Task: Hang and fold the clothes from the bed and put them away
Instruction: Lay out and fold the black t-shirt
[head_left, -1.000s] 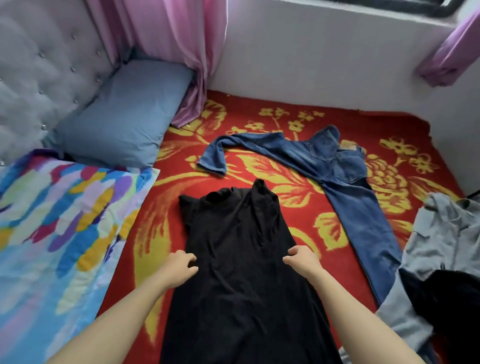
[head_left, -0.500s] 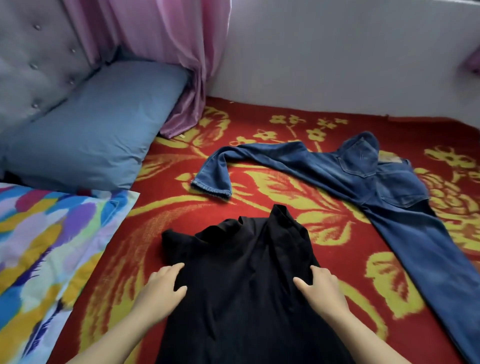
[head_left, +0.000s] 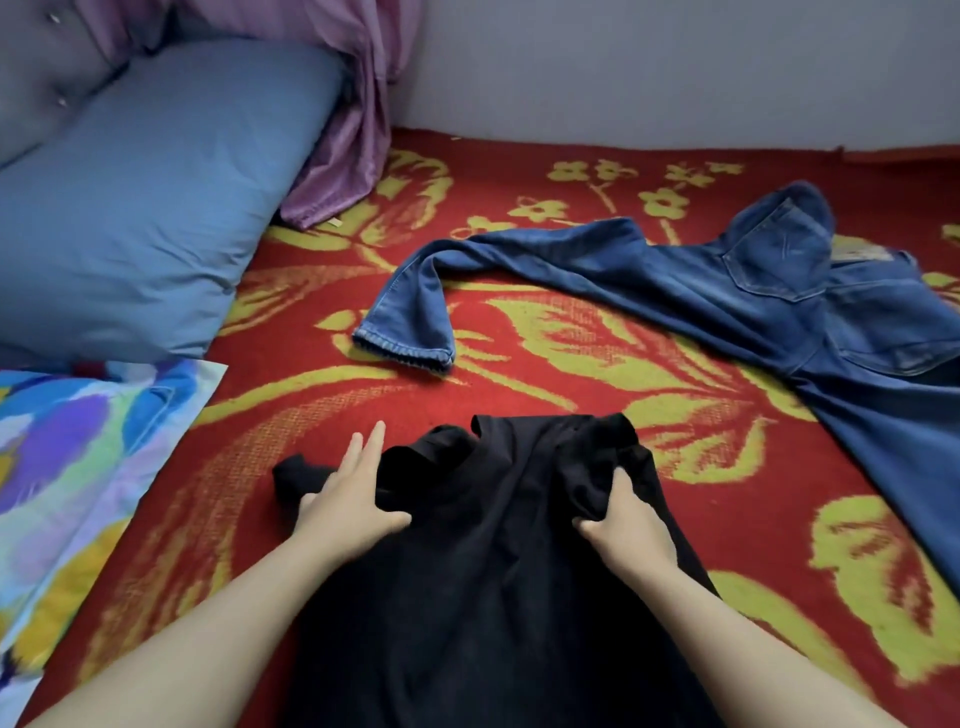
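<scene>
Head view, single entry. I am looking down at a black cloth garment (head_left: 483, 571) that is lying flat, neck end away from me, on the red woven blanket with yellow flowers (head_left: 519, 374) covering the bed. Its lower part is running out of the bottom of the frame between the two forearms. The left hand (head_left: 348, 499) is lying flat on the garment's left shoulder, with its fingers (head_left: 371, 447) straight and close together. The tips are reaching past the cloth edge over the blanket, so the hand is pressing, not gripping. The short left sleeve is sticking out beyond that hand's outer edge. The right hand (head_left: 628, 525) is grasping the garment at the right shoulder: its fingers are curling into the fabric, which is bunching in folds above the knuckles. Beyond the garment and apart from it, a pair of blue denim jeans (head_left: 753, 291) is sprawling across the blanket, one leg bending left with its hem toward me, back pockets up at the right. A blue pillow (head_left: 145, 218) is leaning at far left against a grey buttoned headboard (head_left: 47, 62). A pink curtain (head_left: 353, 130) is hanging beside it down to the blanket. A cloth printed in blue, purple and yellow patches (head_left: 67, 467) is lying at the near left.
</scene>
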